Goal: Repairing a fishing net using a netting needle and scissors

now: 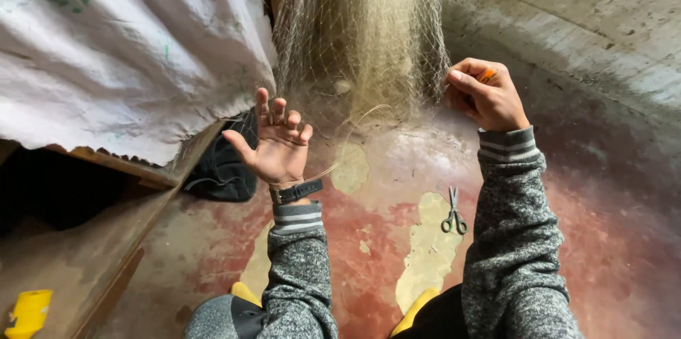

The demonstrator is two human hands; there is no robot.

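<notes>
A fine pale fishing net (362,34) hangs down in front of me and gathers on the red floor. My left hand (273,142) is raised palm-up with fingers spread, its fingertips hooked into the net's mesh; a dark watch strap circles the wrist. My right hand (486,94) is closed at the net's right edge, pinching the mesh together with a small orange tool (486,75) that shows between the fingers. A loose thread curves from the net toward my left wrist. Both arms wear grey speckled sleeves.
Small scissors (454,213) lie on the worn red floor between my arms. A white sheet (120,48) covers a wooden frame on the left, with a dark bag (223,169) under its corner. A yellow object (28,313) lies bottom left. A concrete wall (589,20) rises at right.
</notes>
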